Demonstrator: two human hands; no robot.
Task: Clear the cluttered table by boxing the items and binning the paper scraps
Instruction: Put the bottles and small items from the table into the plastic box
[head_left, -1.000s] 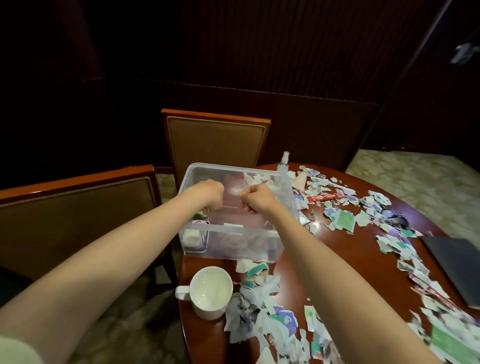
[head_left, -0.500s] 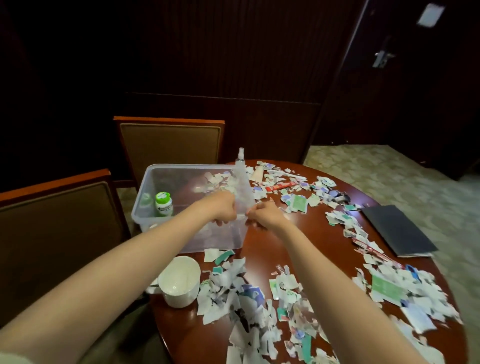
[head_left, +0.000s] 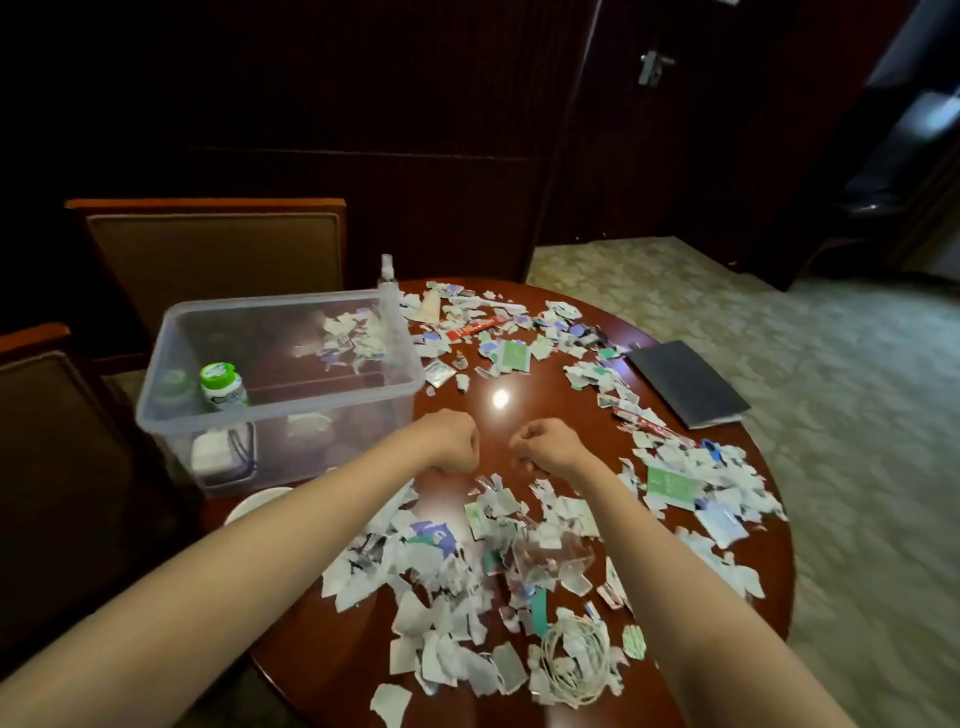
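Left grip (head_left: 451, 441), right grip (head_left: 545, 446), one box (head_left: 311, 418).

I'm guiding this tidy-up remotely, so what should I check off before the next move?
1. Box open, has room: ok; clear box is lidless, with a green-capped bottle inside.
2. Hands free: ok; left hand and right hand are curled, nothing visible in them.
3. Items boxed: not ok; coiled white cable, spray bottle and black notebook are outside the box.
4. Scraps binned: not ok; paper scraps litter the table.
5. Bin within reach: cannot tell; none in view.
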